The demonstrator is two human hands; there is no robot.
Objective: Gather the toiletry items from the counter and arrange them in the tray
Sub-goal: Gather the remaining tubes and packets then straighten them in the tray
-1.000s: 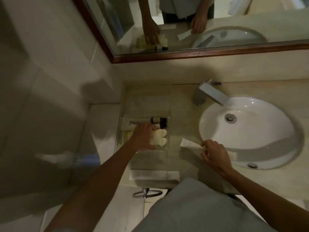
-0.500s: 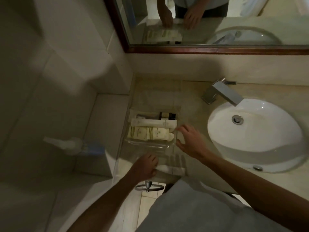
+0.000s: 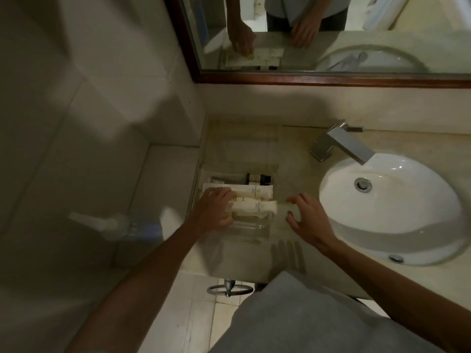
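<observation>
A clear tray (image 3: 272, 171) stands on the counter left of the sink. In it lie a dark bottle (image 3: 257, 178) at the back and two white tubes, one behind (image 3: 251, 191) and one in front (image 3: 257, 207). My left hand (image 3: 216, 208) reaches into the tray from the left, its fingers curled over the left end of the front tube. Just right of the tray's wall my right hand (image 3: 305, 220) hovers over the counter, fingers spread and holding nothing. What lies beneath my left hand is hidden.
A white oval sink (image 3: 392, 212) with a square chrome faucet (image 3: 341, 145) fills the right side. A framed mirror (image 3: 331, 80) runs along the back wall. A towel ring (image 3: 229, 289) hangs below the counter's front edge. A blurred spray bottle (image 3: 114, 225) is at the left.
My left hand left the counter's front edge, where a white item lay, and moved up into the tray; another white tube now lies at the tray's front. The right hand shifted slightly.
</observation>
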